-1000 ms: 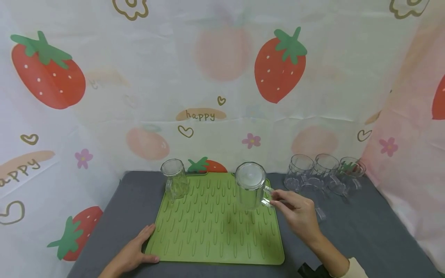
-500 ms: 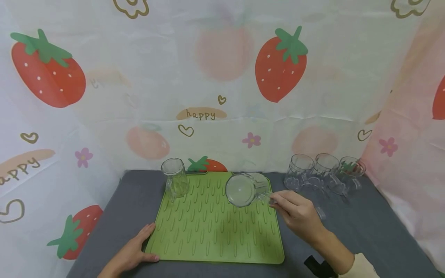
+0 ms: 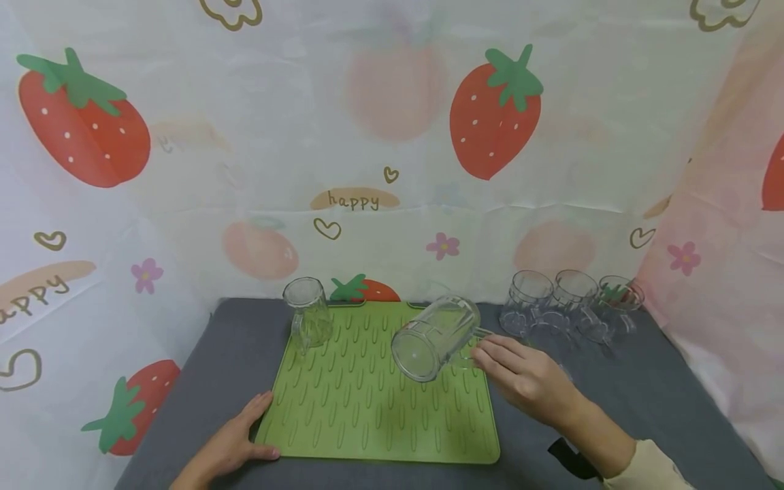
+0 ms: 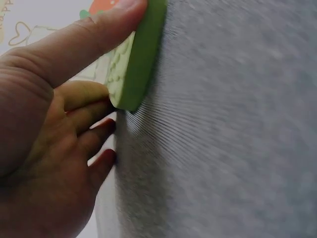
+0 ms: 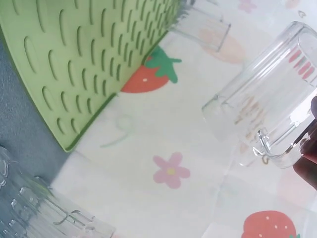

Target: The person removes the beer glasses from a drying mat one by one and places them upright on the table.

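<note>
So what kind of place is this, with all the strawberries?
Probably a home-style tabletop set up for drying cups: a green ridged drying mat on a grey cloth-covered table, clear mugs lined up beside it, and a strawberry-print sheet hung behind.

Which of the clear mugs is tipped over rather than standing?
The mug held by its handle in the right hand, over the green mat. The others stand.
</note>
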Action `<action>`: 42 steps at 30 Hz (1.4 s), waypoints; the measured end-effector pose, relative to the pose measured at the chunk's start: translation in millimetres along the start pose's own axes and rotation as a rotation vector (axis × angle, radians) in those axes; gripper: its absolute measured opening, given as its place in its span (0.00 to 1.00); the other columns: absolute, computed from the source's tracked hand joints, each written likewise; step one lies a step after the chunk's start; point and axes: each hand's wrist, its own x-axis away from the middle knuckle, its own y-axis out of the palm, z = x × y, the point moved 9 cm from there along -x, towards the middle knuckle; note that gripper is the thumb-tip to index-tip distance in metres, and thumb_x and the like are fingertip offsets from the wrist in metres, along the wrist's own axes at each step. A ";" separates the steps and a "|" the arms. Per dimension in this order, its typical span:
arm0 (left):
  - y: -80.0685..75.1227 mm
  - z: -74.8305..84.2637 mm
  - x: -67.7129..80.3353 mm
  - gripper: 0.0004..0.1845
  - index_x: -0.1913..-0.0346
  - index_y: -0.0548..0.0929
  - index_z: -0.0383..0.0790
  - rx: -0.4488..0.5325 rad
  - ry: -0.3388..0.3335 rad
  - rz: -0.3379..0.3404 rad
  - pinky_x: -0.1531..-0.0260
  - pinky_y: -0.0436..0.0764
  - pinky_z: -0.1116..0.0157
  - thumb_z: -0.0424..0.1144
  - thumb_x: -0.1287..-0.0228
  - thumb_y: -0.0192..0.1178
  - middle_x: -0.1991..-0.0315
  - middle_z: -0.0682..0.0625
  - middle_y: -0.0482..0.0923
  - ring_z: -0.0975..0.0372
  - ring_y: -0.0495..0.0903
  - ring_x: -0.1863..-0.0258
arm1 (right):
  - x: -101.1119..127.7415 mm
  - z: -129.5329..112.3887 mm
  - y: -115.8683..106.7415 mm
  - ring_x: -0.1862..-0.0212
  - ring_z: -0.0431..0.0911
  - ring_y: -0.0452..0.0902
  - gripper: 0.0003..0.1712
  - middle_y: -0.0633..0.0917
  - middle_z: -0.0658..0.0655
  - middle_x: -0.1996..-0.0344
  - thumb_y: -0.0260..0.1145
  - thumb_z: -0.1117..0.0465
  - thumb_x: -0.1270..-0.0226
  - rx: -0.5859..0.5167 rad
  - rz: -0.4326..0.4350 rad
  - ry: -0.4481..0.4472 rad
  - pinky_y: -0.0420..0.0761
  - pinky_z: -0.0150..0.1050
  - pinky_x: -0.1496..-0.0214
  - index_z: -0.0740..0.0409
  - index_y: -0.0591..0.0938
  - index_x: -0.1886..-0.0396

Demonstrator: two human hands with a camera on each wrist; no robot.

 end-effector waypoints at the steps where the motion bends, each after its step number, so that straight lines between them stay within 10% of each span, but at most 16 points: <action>1: -0.3 0.6 -0.2 0.61 0.26 0.55 0.28 0.000 0.002 0.001 0.36 0.61 0.35 0.52 0.59 0.78 0.26 0.27 0.50 0.33 0.48 0.27 | -0.2 0.0 -0.8 0.65 0.50 0.86 0.19 0.89 0.59 0.67 0.50 0.65 0.22 0.005 -0.002 -0.004 0.85 0.38 0.66 0.65 0.88 0.61; 17: -2.9 6.8 -2.4 0.57 0.27 0.56 0.26 -0.005 -0.048 -0.004 0.36 0.60 0.34 0.52 0.53 0.75 0.26 0.27 0.51 0.32 0.49 0.28 | -1.7 -1.6 -2.0 0.62 0.49 0.86 0.21 0.89 0.59 0.66 0.47 0.65 0.21 0.066 -0.078 -0.025 0.86 0.39 0.62 0.65 0.87 0.61; 28: -25.7 78.4 -8.0 0.38 0.28 0.63 0.34 0.159 0.127 0.096 0.36 0.66 0.38 0.51 0.34 0.61 0.28 0.32 0.60 0.36 0.58 0.29 | -2.3 -5.4 -6.0 0.62 0.49 0.87 0.19 0.89 0.59 0.66 0.49 0.66 0.22 0.093 -0.035 -0.070 0.86 0.39 0.61 0.65 0.87 0.61; 42: -5.0 139.3 -20.2 0.33 0.26 0.61 0.36 0.489 0.213 -0.126 0.32 0.64 0.43 0.52 0.26 0.50 0.27 0.37 0.60 0.43 0.62 0.28 | -3.8 -8.9 -4.4 0.62 0.49 0.87 0.19 0.89 0.58 0.66 0.50 0.67 0.22 0.100 -0.040 -0.095 0.86 0.38 0.60 0.64 0.88 0.62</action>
